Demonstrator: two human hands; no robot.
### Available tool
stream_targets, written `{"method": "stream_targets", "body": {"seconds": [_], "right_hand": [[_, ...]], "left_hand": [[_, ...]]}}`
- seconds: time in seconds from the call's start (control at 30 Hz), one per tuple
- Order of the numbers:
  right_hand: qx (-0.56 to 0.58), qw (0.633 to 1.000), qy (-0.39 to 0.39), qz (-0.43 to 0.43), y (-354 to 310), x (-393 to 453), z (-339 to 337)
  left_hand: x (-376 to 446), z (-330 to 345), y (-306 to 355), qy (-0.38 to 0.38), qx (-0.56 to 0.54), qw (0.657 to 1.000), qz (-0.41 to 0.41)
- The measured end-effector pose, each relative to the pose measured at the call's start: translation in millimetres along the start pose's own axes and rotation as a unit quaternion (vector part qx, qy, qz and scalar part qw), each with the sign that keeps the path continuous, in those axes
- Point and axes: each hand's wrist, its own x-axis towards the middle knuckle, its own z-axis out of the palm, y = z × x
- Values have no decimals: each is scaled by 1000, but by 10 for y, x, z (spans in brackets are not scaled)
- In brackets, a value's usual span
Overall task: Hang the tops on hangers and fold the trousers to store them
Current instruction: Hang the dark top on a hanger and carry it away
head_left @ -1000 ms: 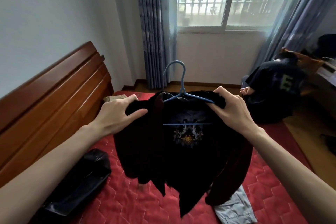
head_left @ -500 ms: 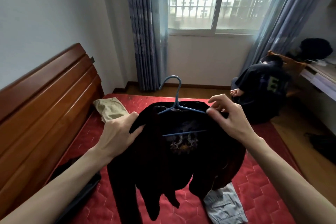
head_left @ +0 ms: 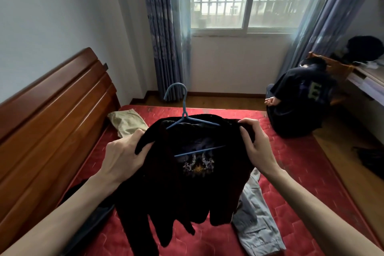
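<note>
Since the earlier frames the garment has come down: the black top point(head_left: 187, 174) was held high in front of the window wall, and it now hangs lower over the red mattress point(head_left: 295, 164), its hem and sleeves trailing close to the quilted surface. The right hand point(head_left: 256, 147) has also shifted from picking at the hanger arm to a firm hold on the shoulder seam.

Left hand point(head_left: 122, 155): fingers curled over the left shoulder of the top, thumb pressed underneath, cloth bunched between them. Right hand: fingers curled round the opposite shoulder, gripping fabric at the hanger's end. Neither hand is slack.

Between the two sets of fingers sits the blue hanger point(head_left: 187, 122), its arms inside the neckline, crossbar showing through the opening, hook standing clear above the collar.

Assessment: the hanger appears seated in both shoulders, so this top looks close to finished; what remains is squaring the shoulders and carrying it by the hook.

Below the right fingers, grey trousers point(head_left: 257, 226) lie unfolded on the mattress. Beyond the left fingers, a beige garment point(head_left: 128, 122) rests near the wooden headboard point(head_left: 52, 118). Both await handling. Another person point(head_left: 301, 97) sits on the floor past the right hand.
</note>
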Motion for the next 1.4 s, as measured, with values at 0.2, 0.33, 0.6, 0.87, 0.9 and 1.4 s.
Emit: {"method": "stream_targets", "body": {"seconds": [0.2, 0.33, 0.6, 0.87, 0.9, 1.4], "right_hand": [[-51, 994, 31, -94, -508, 82, 185], [2, 994, -9, -113, -549, 294, -119], [-192, 952, -85, -224, -321, 454, -234], [-219, 952, -42, -208, -389, 376, -227], [-219, 953, -52, -204, -430, 387, -226], [-170, 974, -19, -150, -643, 377, -53]], "left_hand": [[102, -117, -31, 2, -6, 1000, 27], [147, -264, -122, 47, -25, 998, 18], [309, -261, -199, 2, -56, 998, 40], [223, -130, -215, -20, -100, 995, -1], [230, -114, -191, -16, -105, 994, 2], [303, -80, -138, -52, -143, 988, -6]]}}
